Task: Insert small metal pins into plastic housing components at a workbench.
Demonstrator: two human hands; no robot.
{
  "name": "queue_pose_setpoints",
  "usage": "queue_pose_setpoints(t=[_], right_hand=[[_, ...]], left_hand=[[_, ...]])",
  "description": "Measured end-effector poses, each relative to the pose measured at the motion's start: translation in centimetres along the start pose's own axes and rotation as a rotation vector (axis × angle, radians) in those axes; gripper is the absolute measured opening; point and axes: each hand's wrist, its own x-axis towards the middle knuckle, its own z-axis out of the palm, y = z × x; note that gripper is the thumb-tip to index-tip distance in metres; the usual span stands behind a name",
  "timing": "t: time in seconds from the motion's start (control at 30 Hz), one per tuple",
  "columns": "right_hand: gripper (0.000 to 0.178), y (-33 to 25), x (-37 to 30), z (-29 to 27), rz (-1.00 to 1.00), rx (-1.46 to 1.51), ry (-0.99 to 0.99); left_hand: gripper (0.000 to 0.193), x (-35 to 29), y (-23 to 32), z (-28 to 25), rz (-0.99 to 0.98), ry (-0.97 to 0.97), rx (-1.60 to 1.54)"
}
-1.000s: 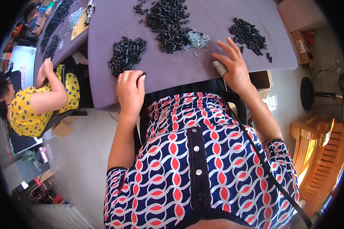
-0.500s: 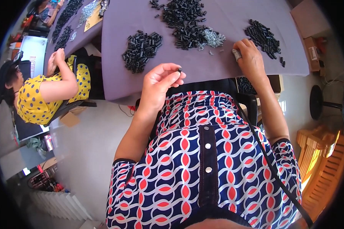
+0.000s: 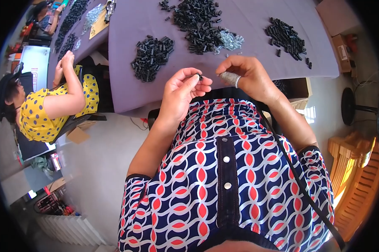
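Note:
My left hand (image 3: 180,93) pinches a small black cylindrical piece (image 3: 200,78) between thumb and fingertips, its open end toward my right hand. A short distance to the right, my right hand (image 3: 253,80) has thumb and forefinger pressed together in a pinch; what sits between them is too small to make out. A grey cover (image 3: 230,78) wraps the right thumb. Beyond my hands lie a heap of small silvery parts (image 3: 231,40) and a large heap of black pieces (image 3: 198,25). Another black heap (image 3: 152,58) is to the left, a third (image 3: 285,38) to the right.
A purple-grey cloth covers the table (image 3: 240,10), its near edge just under my hands. A co-worker in a yellow dotted top (image 3: 42,105) sits at the left. An open carton (image 3: 303,89) stands below the table edge, a wooden chair (image 3: 353,168) at the right.
My right hand has come left from beside the right-hand black heap and the silvery parts to near my left hand. The left hand still holds the black piece, turned slightly.

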Motion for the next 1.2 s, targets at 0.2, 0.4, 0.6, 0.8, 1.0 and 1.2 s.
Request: queue_pose_setpoints(t=[0.2, 0.4, 0.6, 0.8, 1.0, 1.2], right_hand=[[0.012, -0.7, 0.3, 1.4, -0.001, 0.004, -0.024], [0.012, -0.3, 0.5, 1.7, -0.018, 0.087, -0.006], [0.016, -0.6, 0.4, 1.4, 0.062, 0.020, -0.037], [0.017, -0.8, 0.3, 1.3, 0.065, 0.013, -0.060], [0.013, -0.7, 0.3, 1.2, 0.043, 0.010, -0.048], [0.015, -1.0, 0.5, 1.0, 0.075, 0.071, -0.089]], left_hand=[[0.015, 0.2, -0.4, 0.6, 0.063, 0.047, -0.030], [0.015, 0.2, -0.7, 0.5, 0.057, -0.014, -0.093], [0.014, 0.0, -1.2, 0.3, 0.010, -0.023, -0.174], [0.014, 0.1, -1.4, 0.4, 0.020, -0.056, -0.227], [0.015, -0.2, -1.3, 0.5, 0.037, -0.057, -0.139], [0.015, -0.2, -1.3, 0.6, -0.003, -0.080, -0.189]])
